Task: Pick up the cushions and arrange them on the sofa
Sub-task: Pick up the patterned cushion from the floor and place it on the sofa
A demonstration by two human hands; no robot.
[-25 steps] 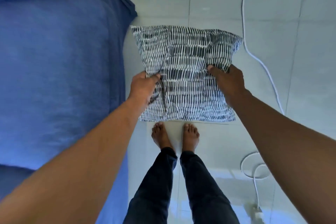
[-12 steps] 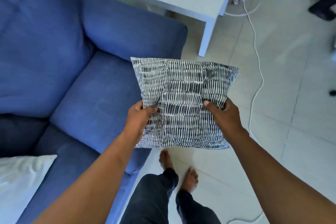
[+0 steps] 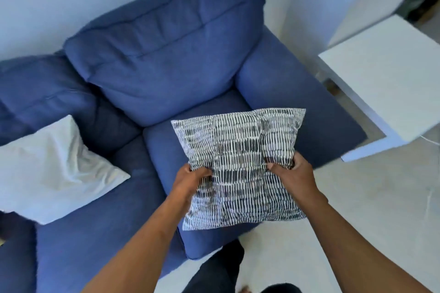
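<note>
I hold a black-and-white striped cushion (image 3: pixel 240 164) in the air over the right seat of the blue sofa (image 3: pixel 164 74). My left hand (image 3: pixel 189 179) grips its left edge and my right hand (image 3: pixel 291 175) grips its right edge, both about halfway up. The cushion faces me, roughly flat and slightly tilted. A white cushion (image 3: pixel 50 171) lies on the sofa's left seat, leaning toward the dark gap between the back cushions.
A white side table (image 3: pixel 390 83) stands right beside the sofa's right armrest (image 3: pixel 297 93). A white wall runs behind the sofa. Pale tiled floor (image 3: pixel 371 197) lies to the right, and my dark trouser legs show at the bottom edge.
I have lifted the striped cushion off the floor and turned toward the sofa. It now hangs over the right seat, and the white cushion has come fully into view.
</note>
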